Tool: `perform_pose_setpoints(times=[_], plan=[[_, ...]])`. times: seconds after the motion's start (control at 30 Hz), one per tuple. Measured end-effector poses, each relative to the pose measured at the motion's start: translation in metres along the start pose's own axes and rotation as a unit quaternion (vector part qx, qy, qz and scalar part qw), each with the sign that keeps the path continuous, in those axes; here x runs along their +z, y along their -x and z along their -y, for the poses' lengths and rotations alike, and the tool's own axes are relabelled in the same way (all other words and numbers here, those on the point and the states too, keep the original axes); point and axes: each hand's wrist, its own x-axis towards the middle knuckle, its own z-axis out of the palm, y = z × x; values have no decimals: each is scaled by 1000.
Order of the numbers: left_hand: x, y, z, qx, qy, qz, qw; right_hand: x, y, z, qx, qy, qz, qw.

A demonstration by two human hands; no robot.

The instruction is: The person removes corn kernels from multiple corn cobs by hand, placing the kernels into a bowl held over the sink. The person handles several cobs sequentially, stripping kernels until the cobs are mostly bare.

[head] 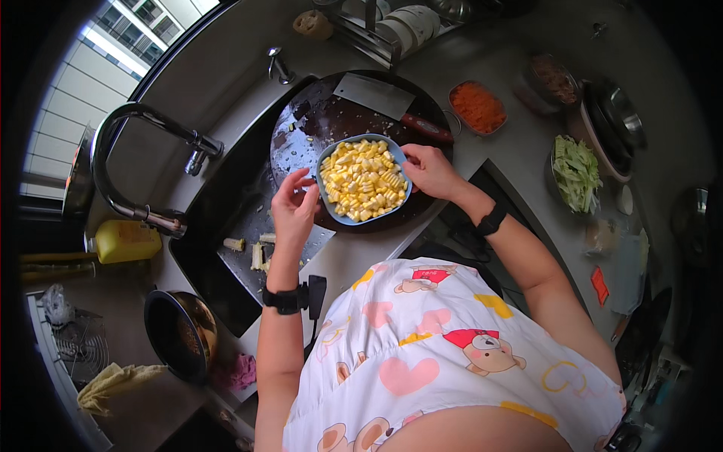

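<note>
A blue bowl [333, 213] full of cut corn kernels [364, 181] is over the near part of a dark round chopping board [299, 147]. My right hand [432, 171] grips the bowl's right rim, with the fingertips partly hidden. At the bowl's left side, my left hand [295, 205] has its fingers curved and apart; whether they touch the wall is hard to tell. Behind the bowl lies a cleaver [375, 96] with a reddish handle, flat on the board. Pieces of corn cob [257, 256] lie to the left of my left wrist, over the sink.
A chrome faucet [152, 116] arches over the sink at left, near a yellow jug [127, 242]. A dark pot [181, 336] stands lower left. On the right counter are a container of chopped carrot [478, 107], a bowl of shredded greens [576, 175] and stacked bowls [607, 133]. A dish rack [367, 42] stands behind.
</note>
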Motion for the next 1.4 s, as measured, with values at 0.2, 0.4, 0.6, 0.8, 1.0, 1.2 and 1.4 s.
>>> perform_pose_setpoints(times=[0.2,0.4,0.6,0.8,1.0,1.2,1.4], plan=[[10,-22,2,137,-377,-38,915,16,4,-10,18,5,19,1000],[0,-28,-2,67,-436,16,897,23,-2,-12,16,5,61,998],[-10,-28,-4,37,-406,86,909,14,-10,-14,23,31,107,994],[-12,-30,-12,22,-408,139,902,4,-13,-7,5,59,115,992],[-14,-27,-5,49,-330,83,939,-8,-19,12,-81,141,39,986],[-19,-25,-8,-49,-123,94,987,12,-33,38,-154,101,32,982],[-58,-3,-4,-84,-73,29,993,34,-39,51,-203,141,37,968]])
